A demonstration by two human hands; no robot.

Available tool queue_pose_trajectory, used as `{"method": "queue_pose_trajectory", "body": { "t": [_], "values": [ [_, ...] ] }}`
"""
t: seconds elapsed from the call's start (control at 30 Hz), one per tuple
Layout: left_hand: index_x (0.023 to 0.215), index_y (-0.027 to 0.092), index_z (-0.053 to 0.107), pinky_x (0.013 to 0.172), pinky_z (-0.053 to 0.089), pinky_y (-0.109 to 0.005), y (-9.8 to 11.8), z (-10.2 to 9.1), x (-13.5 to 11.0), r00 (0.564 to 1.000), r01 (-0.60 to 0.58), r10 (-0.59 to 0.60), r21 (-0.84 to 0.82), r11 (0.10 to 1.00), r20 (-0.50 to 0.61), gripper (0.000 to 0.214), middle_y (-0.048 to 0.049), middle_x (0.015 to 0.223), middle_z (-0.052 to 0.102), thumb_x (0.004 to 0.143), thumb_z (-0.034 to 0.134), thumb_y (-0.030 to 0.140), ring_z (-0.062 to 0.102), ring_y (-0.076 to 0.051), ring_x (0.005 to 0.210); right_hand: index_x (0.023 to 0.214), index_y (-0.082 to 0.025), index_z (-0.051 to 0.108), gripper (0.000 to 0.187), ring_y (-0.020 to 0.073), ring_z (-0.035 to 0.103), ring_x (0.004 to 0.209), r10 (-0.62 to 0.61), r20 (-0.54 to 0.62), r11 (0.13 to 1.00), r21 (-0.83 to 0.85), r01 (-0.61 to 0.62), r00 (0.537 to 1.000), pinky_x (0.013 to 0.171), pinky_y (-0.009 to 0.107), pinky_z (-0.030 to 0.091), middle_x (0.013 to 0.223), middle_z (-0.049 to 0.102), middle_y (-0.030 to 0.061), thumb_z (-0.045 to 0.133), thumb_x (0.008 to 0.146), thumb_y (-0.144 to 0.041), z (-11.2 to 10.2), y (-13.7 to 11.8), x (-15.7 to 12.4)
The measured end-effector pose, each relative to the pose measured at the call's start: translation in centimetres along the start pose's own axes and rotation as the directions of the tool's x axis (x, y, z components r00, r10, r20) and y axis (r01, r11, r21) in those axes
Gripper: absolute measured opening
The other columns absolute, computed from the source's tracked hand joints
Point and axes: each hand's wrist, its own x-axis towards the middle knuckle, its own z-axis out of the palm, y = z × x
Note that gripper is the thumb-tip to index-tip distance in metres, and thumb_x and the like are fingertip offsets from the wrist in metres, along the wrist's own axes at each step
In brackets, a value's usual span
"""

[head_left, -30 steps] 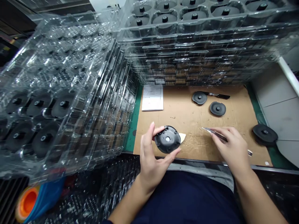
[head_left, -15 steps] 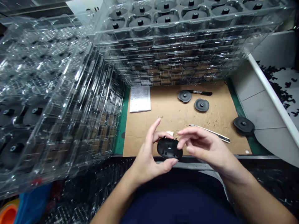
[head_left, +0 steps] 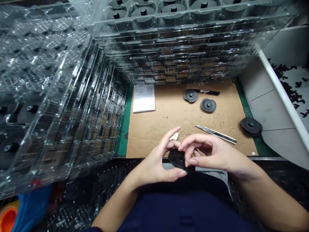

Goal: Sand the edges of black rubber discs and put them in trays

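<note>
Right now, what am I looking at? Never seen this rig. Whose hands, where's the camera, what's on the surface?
There's no robot here. These are a person's own bare hands, filmed by one camera worn on their head, looking forward and down. The left hand and right hand together hold a black plastic disc. On the cardboard sheet in front lie a printed sheet, a craft knife, a disc beside a black marker, and a second disc. A third disc sits at the cardboard's right edge. Stacks of clear plastic trays, holding similar discs, rise behind and to the left.
</note>
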Motion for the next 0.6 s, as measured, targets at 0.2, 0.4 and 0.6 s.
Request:
{"method": "queue_pose_trajectory", "body": {
  "t": [0.2, 0.4, 0.6],
  "values": [
    [0.144, 0.026, 0.015, 0.101, 0.039, -0.047, 0.0, 0.0, 0.1, 1.000, 0.014, -0.014, 0.004, 1.000, 0.013, 0.093, -0.0099, 0.111, 0.062, 0.070, 0.071, 0.026, 0.060, -0.025, 0.107, 0.093, -0.018, 0.061, 0.016, 0.0097, 0.060, 0.072, 0.033, 0.004, 0.999, 0.017, -0.034, 0.999, 0.067, 0.023, 0.048, 0.077, 0.064, -0.0003, 0.067, 0.078, -0.020, 0.2, -0.2, 0.2],
    [0.144, 0.025, 0.013, 0.099, 0.041, -0.045, -0.1, -0.1, -0.1, 0.999, -0.005, 0.007, 0.064, 0.998, -0.036, 0.094, -0.0101, 0.112, 0.061, 0.070, 0.071, 0.023, 0.059, -0.024, 0.106, 0.091, -0.017, 0.059, 0.013, 0.0071, 0.051, 0.052, -0.035, -0.276, 0.999, -0.008, 0.035, 0.961, 0.050, 0.020, 0.043, 0.063, 0.053, -0.0033, 0.057, 0.087, -0.029, 0.0, 2.2, -0.9],
    [0.144, 0.026, 0.012, 0.101, 0.041, -0.042, 0.2, -0.1, -0.3, 0.992, -0.081, 0.093, 0.135, 0.987, -0.084, 0.098, -0.0112, 0.116, 0.059, 0.068, 0.074, 0.018, 0.057, -0.023, 0.111, 0.091, -0.022, 0.061, 0.010, 0.0114, 0.053, 0.069, -0.339, -0.410, 0.908, -0.377, 0.181, 0.847, 0.061, 0.024, 0.048, 0.093, 0.058, 0.0046, 0.059, 0.082, -0.017, -0.1, 3.9, -3.1]
  ]
}}
